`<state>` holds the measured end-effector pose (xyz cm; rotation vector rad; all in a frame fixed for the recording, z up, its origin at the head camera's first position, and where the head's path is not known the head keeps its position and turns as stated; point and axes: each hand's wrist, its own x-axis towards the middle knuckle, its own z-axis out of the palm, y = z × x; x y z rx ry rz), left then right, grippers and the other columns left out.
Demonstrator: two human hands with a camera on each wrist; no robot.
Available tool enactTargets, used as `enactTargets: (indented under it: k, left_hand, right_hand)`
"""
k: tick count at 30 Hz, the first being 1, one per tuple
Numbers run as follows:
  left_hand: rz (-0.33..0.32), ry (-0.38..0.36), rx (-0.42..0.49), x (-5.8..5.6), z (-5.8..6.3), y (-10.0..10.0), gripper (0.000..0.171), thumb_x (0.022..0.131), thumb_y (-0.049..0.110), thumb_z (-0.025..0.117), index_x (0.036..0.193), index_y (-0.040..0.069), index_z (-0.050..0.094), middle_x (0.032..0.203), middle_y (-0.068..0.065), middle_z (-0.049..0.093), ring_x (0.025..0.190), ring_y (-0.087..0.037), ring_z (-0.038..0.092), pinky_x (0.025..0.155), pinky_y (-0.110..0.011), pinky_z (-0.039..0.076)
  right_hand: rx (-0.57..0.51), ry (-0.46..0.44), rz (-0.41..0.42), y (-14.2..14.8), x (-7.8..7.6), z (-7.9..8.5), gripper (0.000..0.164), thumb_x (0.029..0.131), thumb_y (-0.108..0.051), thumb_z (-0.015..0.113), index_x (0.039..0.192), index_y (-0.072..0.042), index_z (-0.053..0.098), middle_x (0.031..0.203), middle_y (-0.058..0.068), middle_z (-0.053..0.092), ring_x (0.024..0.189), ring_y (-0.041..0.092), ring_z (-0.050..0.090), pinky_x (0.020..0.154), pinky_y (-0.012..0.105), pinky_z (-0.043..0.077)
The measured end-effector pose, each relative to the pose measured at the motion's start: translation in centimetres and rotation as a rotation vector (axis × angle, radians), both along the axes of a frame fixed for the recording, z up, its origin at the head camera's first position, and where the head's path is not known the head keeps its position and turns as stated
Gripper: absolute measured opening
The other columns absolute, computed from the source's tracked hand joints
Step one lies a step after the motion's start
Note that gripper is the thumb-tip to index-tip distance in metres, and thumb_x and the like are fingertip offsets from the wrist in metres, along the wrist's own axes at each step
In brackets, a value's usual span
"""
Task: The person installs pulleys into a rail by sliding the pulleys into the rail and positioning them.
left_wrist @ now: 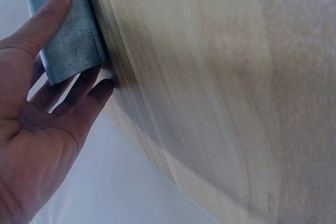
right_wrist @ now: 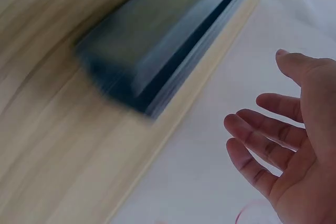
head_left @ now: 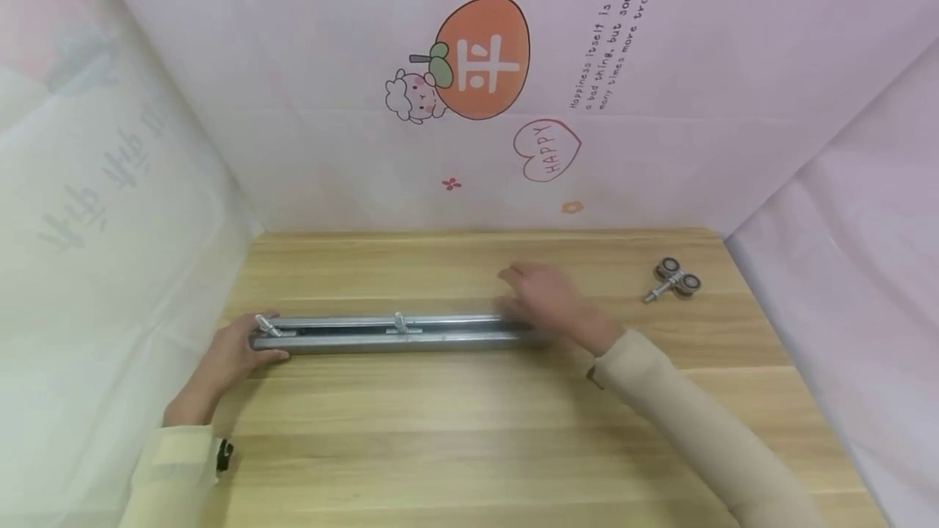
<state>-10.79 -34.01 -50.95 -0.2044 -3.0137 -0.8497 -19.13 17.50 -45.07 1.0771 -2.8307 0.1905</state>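
Observation:
A metal track rail (head_left: 455,341) with a slot along its top lies across the table. Two bolts stick up from the slot, one bolt (head_left: 399,323) partway along and a tilted bolt (head_left: 267,326) at the left end. My left hand (head_left: 229,353) holds that left end, thumb on the near side and fingers around the far side; the thumb presses the rail's wall (left_wrist: 73,40) in the left wrist view. Blurred in the head view, my right hand (head_left: 546,296) is over the right end. The right wrist view shows its fingers (right_wrist: 262,148) spread, holding nothing, apart from the rail.
A twin-wheeled roller trolley (head_left: 676,279) with a bolt lies on the wooden table (head_left: 469,438) at the back right. A printed curtain (head_left: 330,161) hangs behind the table's back edge, and pale cloth (head_left: 866,267) hangs along the right side.

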Motion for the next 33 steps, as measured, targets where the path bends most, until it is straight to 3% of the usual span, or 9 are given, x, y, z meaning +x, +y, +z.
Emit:
enactTargets:
  k: [7,12,18,25,33]
  left_hand:
    - [-0.005,0.022,-0.005,0.1,0.0,-0.1,0.078,0.066,0.028,0.086,0.128,-0.008,0.057,0.121,-0.037,0.059,0.113,-0.055,0.053,0.096,-0.065,0.043]
    - [-0.010,0.030,-0.005,0.1,0.0,-0.1,0.077,0.065,0.027,0.087,0.128,-0.009,0.057,0.120,-0.037,0.059,0.112,-0.055,0.053,0.096,-0.065,0.043]
    - [-0.006,0.023,-0.007,0.1,-0.1,-0.3,0.078,0.065,0.029,0.086,0.128,-0.008,0.057,0.121,-0.037,0.059,0.113,-0.055,0.052,0.097,-0.065,0.043]
    - [0.000,0.010,-0.005,0.0,-0.2,-0.4,0.081,0.066,0.034,0.086,0.129,-0.007,0.057,0.123,-0.037,0.058,0.114,-0.055,0.052,0.098,-0.065,0.042]
    - [0.001,0.012,0.008,-0.1,-0.4,-0.5,0.080,0.066,0.032,0.086,0.129,-0.007,0.057,0.123,-0.036,0.058,0.114,-0.054,0.052,0.098,-0.064,0.042]
  right_hand:
    - [0.031,0.009,-0.102,6.3,-1.1,0.0,0.050,0.094,-0.040,0.059,0.124,0.000,0.063,0.113,0.018,0.066,0.095,0.032,0.065,0.079,0.047,0.058]
    - [0.044,-0.042,-0.179,10.3,-1.6,-0.2,0.044,0.092,-0.029,0.063,0.123,0.003,0.062,0.114,0.021,0.065,0.098,0.036,0.065,0.080,0.050,0.057]
    - [0.148,-0.075,-0.252,14.7,-2.1,-0.7,0.041,0.090,-0.019,0.067,0.124,0.003,0.061,0.112,0.020,0.065,0.091,0.033,0.065,0.071,0.047,0.058]
    - [0.212,-0.138,-0.277,18.8,-2.5,-1.3,0.040,0.083,-0.004,0.067,0.122,0.005,0.062,0.113,0.022,0.064,0.091,0.037,0.064,0.070,0.050,0.058]
    - [0.218,-0.127,-0.204,21.6,-2.7,-2.5,0.033,0.074,0.006,0.071,0.106,0.003,0.071,0.103,0.018,0.066,0.092,0.038,0.062,0.074,0.051,0.058]
